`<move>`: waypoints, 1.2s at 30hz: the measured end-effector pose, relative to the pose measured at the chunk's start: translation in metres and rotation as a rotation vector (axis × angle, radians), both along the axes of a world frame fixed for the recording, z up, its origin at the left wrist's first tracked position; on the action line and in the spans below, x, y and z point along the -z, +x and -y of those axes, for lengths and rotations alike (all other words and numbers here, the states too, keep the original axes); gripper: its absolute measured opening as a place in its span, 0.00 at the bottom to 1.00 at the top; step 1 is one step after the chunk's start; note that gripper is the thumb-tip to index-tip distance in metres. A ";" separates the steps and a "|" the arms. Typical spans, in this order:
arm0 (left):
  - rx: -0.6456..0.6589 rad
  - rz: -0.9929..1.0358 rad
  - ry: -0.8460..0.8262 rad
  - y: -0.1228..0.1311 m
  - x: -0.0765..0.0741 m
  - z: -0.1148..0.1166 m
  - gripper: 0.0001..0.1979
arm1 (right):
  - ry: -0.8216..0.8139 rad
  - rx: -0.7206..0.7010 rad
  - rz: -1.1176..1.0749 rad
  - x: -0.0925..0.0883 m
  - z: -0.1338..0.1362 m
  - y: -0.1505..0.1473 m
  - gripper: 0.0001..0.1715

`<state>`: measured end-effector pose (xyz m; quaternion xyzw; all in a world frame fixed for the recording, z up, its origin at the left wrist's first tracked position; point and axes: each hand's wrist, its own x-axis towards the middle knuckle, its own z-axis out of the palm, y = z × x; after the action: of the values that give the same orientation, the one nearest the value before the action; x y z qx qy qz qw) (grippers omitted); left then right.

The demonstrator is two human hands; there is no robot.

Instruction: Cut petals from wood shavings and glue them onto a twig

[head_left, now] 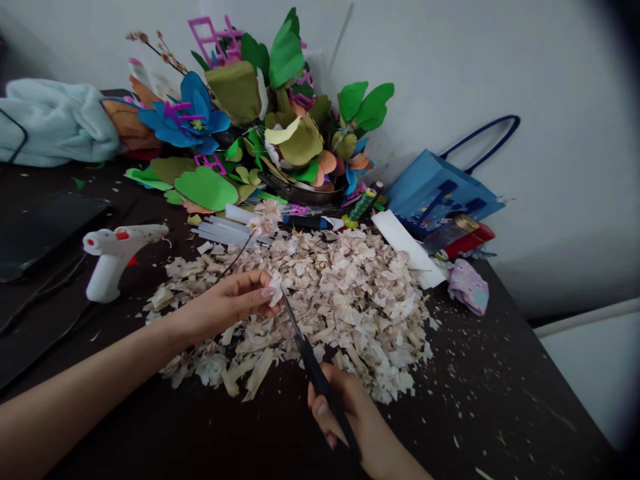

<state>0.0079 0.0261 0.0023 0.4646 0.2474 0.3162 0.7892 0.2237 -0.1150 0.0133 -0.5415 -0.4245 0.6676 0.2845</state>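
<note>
My left hand (235,300) pinches a small pale dried petal piece (275,288) between thumb and fingers, above the pile. My right hand (345,407) is closed round the black handles of a pair of scissors (316,371). Their blade tips touch or nearly touch the petal piece; whether they cut into it I cannot tell. Below both hands spreads a large heap of pale, crinkled dried petal pieces (350,287). A thin brown stem topped with a pale blossom (265,217) rises behind my left hand; whether that hand also grips it is hidden.
A white glue gun (107,260) stands on the dark table at left, near translucent glue sticks (220,230). Colourful felt-like flowers and leaves (205,190) fill the back. A blue bag (435,187), green thread spool (363,203) and white strip (407,247) lie back right.
</note>
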 end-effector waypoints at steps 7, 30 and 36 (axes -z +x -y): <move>0.026 0.021 0.018 -0.002 0.004 -0.001 0.06 | 0.004 -0.006 0.005 0.000 0.001 0.001 0.35; -0.036 -0.082 -0.030 -0.003 -0.004 0.000 0.08 | 0.144 -0.159 0.112 0.001 0.001 0.010 0.31; -0.074 -0.034 -0.108 -0.004 -0.005 0.000 0.07 | 0.149 -0.182 0.150 -0.006 -0.003 0.014 0.34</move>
<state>0.0043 0.0265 0.0078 0.4170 0.2944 0.3235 0.7967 0.2381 -0.1117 0.0195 -0.5263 -0.5403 0.6151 0.2296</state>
